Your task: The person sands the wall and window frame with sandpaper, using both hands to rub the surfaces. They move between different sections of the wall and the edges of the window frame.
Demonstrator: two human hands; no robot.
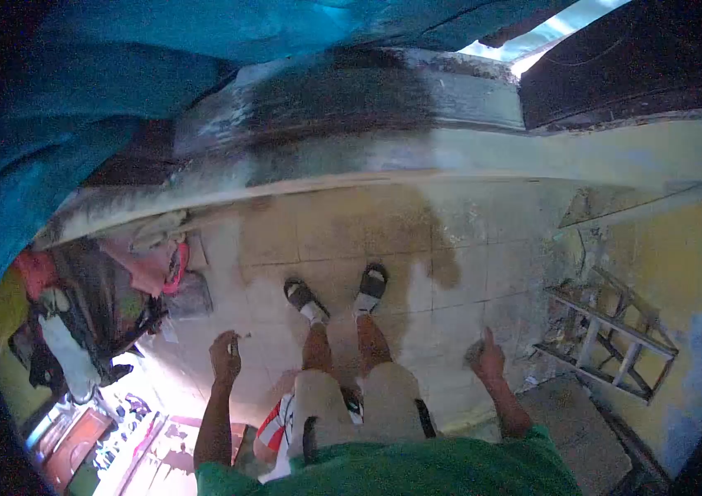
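My left hand [225,355] hangs over the tiled floor left of my legs, its fingers curled together. A small thing sticks out at its fingertips, too small to name. On the other side, my right hand [487,360] is held low with one finger pointing forward and the others curled in. Whether anything is inside those curled fingers is hidden. Neither hand touches a surface. Between them are my feet in dark sandals [373,283], standing on the tiles [334,240]. Red and white cloth [272,426] shows beside my left leg.
A blue curtain [119,91] hangs across the upper left. Ahead runs a low wall ledge [351,153]. Clothes and bags [86,306] are piled at left. A wooden frame [607,343] leans by the yellow wall at right, near a grey slab [570,430].
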